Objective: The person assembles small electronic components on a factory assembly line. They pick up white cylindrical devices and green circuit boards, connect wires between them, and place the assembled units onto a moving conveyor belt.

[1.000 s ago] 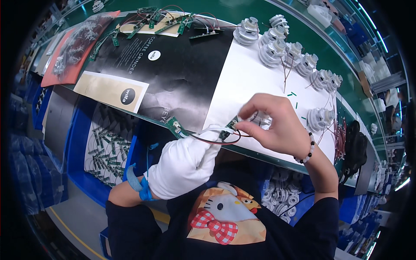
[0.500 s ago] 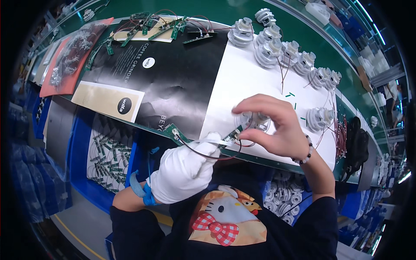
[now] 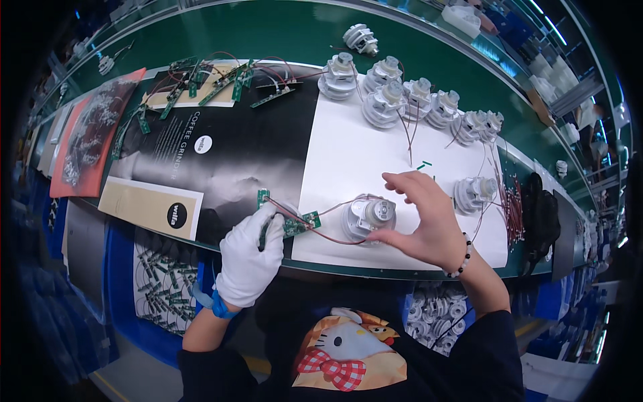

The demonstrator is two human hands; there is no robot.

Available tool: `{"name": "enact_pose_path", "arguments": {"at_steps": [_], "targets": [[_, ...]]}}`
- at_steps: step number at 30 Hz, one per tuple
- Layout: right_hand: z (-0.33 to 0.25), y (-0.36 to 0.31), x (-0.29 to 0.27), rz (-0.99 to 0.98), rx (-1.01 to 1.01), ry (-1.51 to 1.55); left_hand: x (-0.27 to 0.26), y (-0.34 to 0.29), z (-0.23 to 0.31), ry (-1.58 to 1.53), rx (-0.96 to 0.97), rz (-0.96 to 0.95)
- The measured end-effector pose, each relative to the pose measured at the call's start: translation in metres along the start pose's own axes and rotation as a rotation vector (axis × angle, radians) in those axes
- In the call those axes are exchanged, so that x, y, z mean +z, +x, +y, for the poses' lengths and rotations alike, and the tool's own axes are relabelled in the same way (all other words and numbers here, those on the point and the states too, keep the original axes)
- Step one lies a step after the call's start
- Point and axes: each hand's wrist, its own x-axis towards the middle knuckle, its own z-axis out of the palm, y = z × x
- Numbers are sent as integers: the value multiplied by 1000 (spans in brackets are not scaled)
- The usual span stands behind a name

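Note:
My left hand (image 3: pixel 249 261), in a white glove with a blue wrist strap, grips a green circuit board (image 3: pixel 303 225). A smaller green board (image 3: pixel 263 196) sticks up beyond its fingers. Thin red-brown wires run from the boards to a round white plastic assembly (image 3: pixel 362 221) with a clear cap, standing on the white sheet (image 3: pixel 408 251). Bare, my right hand (image 3: pixel 429 231) is held just right of that assembly, thumb and fingers spread apart. Its thumb tip is beside the assembly's lower side; whether they touch I cannot tell.
Several similar white assemblies (image 3: pixel 385 104) stand along the sheet's far edge, another (image 3: pixel 475 194) at right. Wired boards (image 3: pixel 221 84) lie at the far left on black printed paper (image 3: pixel 254 127). Red wires (image 3: pixel 514 208) lie at right. Blue bin (image 3: pixel 124 281) of boards, lower left.
My left hand has drawn left with the circuit board, away from my right hand. The wires now stretch across to the assembly, which shows more fully. My right hand stays open; the view has shifted.

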Motion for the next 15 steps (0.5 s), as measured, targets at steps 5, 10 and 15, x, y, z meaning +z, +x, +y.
{"name": "enact_pose_path", "arguments": {"at_steps": [5, 10, 15], "targets": [[8, -6, 8, -145, 23, 6, -5, 0, -1, -16, -31, -61], [11, -29, -3, 74, 92, 119, -35, 38, 30, 4, 156, 180], [31, -59, 11, 383, 1, 315, 20, 89, 79, -117, 628, -605]]}}
